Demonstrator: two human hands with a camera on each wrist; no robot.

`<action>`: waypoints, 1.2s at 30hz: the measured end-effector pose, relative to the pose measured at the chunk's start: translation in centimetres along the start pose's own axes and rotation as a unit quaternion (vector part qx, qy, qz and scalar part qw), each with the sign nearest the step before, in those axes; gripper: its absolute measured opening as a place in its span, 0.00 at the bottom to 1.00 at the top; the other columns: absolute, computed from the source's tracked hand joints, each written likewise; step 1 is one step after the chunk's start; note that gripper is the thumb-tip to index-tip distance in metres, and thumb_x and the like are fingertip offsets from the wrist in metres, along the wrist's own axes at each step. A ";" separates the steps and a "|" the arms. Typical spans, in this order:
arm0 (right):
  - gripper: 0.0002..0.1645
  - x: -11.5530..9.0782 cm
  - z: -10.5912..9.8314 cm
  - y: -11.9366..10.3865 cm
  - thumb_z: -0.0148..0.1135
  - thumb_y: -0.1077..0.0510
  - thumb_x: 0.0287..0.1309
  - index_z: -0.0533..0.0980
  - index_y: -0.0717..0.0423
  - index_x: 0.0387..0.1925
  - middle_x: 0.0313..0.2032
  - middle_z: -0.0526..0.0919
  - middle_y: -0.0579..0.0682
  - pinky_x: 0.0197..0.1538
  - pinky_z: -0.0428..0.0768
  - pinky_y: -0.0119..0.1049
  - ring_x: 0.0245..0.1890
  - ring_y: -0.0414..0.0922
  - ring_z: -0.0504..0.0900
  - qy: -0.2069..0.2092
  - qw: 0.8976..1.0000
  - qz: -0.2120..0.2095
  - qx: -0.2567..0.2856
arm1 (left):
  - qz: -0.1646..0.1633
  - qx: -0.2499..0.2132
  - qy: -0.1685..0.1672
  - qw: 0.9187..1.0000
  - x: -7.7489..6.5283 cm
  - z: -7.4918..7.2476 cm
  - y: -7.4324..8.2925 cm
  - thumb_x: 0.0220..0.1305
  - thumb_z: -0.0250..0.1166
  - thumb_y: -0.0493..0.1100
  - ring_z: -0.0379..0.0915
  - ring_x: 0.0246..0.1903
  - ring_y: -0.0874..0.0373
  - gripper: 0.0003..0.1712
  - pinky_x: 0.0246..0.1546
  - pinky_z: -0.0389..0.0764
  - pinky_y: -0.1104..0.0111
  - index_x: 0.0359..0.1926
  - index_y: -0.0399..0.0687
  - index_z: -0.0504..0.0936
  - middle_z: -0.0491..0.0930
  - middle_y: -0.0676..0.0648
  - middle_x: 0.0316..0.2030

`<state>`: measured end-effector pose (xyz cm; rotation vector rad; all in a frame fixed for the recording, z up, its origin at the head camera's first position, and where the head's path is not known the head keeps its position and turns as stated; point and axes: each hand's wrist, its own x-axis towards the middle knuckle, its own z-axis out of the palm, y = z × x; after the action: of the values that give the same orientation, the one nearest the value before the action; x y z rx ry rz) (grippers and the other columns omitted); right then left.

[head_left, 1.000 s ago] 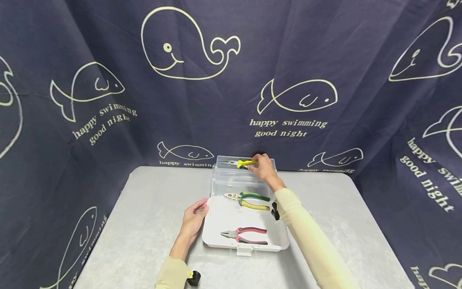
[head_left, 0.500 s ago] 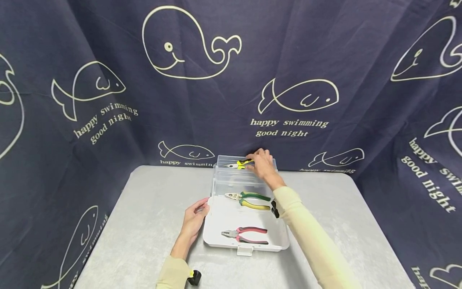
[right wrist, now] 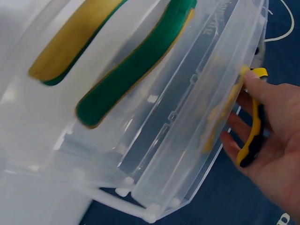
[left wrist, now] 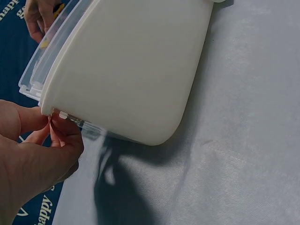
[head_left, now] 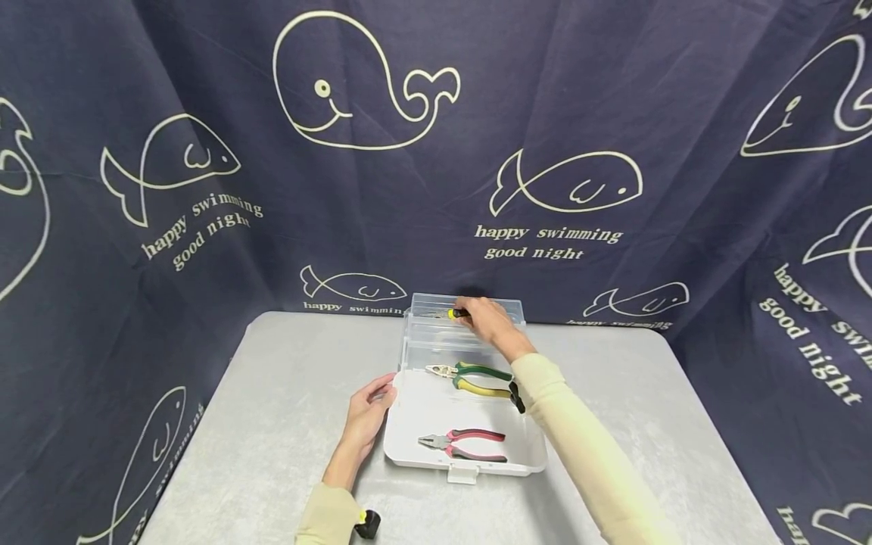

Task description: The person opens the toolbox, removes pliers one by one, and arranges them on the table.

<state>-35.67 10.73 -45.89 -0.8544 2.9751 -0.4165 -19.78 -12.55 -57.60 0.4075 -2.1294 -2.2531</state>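
Note:
My right hand grips yellow-and-black pliers at the topmost clear tray of a white toolbox. The pliers' tips lie over that tray, and the fingers hide most of their handles in the head view. My left hand pinches the toolbox's left edge near the hinge corner; in the left wrist view its thumb and fingers meet at the rim. Green-and-yellow pliers lie in the clear section below. Red-and-black pliers lie on the white floor near the front.
The toolbox stands on a grey table, its front latch facing me. A dark blue curtain with whale and fish prints hangs close behind and on both sides.
My right hand has shifted left and turned over the yellow-and-black pliers, covering more of the handles. My left hand and the other pliers stay where they were.

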 end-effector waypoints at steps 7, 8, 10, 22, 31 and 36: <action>0.16 -1.2 -0.7 0.3 0.64 0.55 0.70 0.81 0.55 0.55 0.44 0.88 0.55 0.43 0.83 0.53 0.41 0.53 0.86 0.083 0.994 -0.040 0.051 | -0.001 0.000 -0.004 1.000 0.1 -0.2 0.0 0.71 0.64 0.34 0.75 0.50 0.55 0.21 0.46 0.78 0.75 0.63 0.35 0.79 0.80 0.42 0.48; 0.17 -1.3 -0.9 0.3 0.64 0.54 0.70 0.81 0.56 0.55 0.43 0.88 0.54 0.43 0.83 0.52 0.40 0.53 0.86 0.093 0.993 -0.048 0.054 | -0.002 0.001 -0.002 1.000 0.1 -0.2 0.0 0.71 0.64 0.34 0.75 0.50 0.56 0.21 0.46 0.78 0.75 0.63 0.35 0.79 0.80 0.42 0.48; 0.17 -1.4 -1.1 0.3 0.64 0.54 0.70 0.82 0.57 0.55 0.43 0.88 0.54 0.42 0.83 0.50 0.38 0.51 0.86 0.103 0.991 -0.057 0.063 | -0.006 0.002 -0.002 1.000 0.2 -0.3 0.0 0.71 0.64 0.34 0.75 0.49 0.56 0.21 0.45 0.78 0.74 0.63 0.36 0.80 0.80 0.42 0.49; 0.21 -3.7 -1.6 1.3 0.66 0.53 0.70 0.82 0.61 0.57 0.44 0.88 0.55 0.40 0.81 0.47 0.34 0.47 0.83 0.102 0.986 -0.015 0.133 | -0.008 0.004 0.005 1.000 0.4 -0.2 -0.1 0.71 0.63 0.33 0.75 0.47 0.58 0.21 0.44 0.78 0.75 0.63 0.37 0.80 0.79 0.44 0.48; 0.22 -5.3 -2.0 2.5 0.68 0.55 0.68 0.82 0.64 0.57 0.50 0.87 0.59 0.51 0.82 0.53 0.48 0.55 0.86 0.129 0.971 0.029 0.197 | -0.007 -0.001 0.003 1.000 0.2 0.1 0.0 0.71 0.63 0.33 0.75 0.47 0.59 0.21 0.44 0.78 0.74 0.63 0.37 0.80 0.79 0.43 0.48; 0.20 -6.2 -2.5 2.8 0.69 0.57 0.67 0.83 0.65 0.55 0.47 0.88 0.60 0.47 0.85 0.50 0.44 0.54 0.87 0.142 0.964 0.035 0.224 | -0.002 -0.007 0.002 1.000 0.0 0.1 -0.1 0.71 0.63 0.33 0.75 0.48 0.58 0.21 0.45 0.78 0.76 0.63 0.35 0.79 0.79 0.42 0.49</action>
<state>-32.04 16.86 -44.59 -0.6856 2.9376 -1.2414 -19.75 -12.41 -57.64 0.4149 -2.1120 -2.2662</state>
